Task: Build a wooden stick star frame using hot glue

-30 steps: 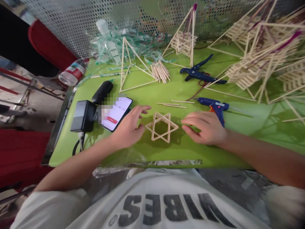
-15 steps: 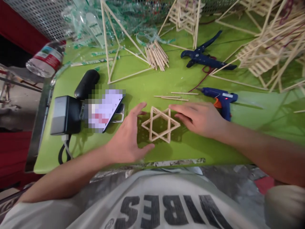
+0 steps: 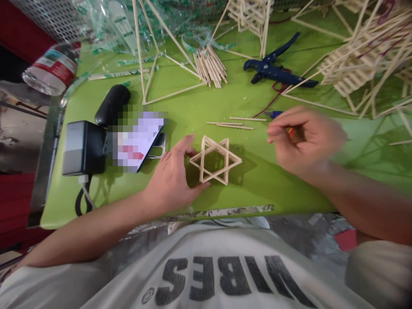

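A six-pointed star of thin wooden sticks (image 3: 227, 165) lies on the green table (image 3: 180, 107). My left hand (image 3: 172, 174) is at its left side, thumb and fingers spread around the left points, the thumb close to the lower left one. To the right of the star my right hand (image 3: 302, 139) is raised with its fingers curled and pinched; whether anything is between the fingertips is too small to tell. Behind that hand, the blue glue gun (image 3: 273, 114) is mostly hidden, with only its front and a bit of orange showing. Loose sticks (image 3: 234, 126) lie beyond the star.
Beyond are a stick bundle (image 3: 210, 68), dark blue cutters (image 3: 273, 71) and stick frames (image 3: 350, 73) at the right. On the left are a phone (image 3: 141, 141), a power bank (image 3: 84, 148), a black case (image 3: 112, 105) and a bottle (image 3: 53, 68).
My right hand has left the star's upper right point, moved right and up over the glue gun, and curled its fingers. My left hand stays beside the star. The view has shifted slightly.
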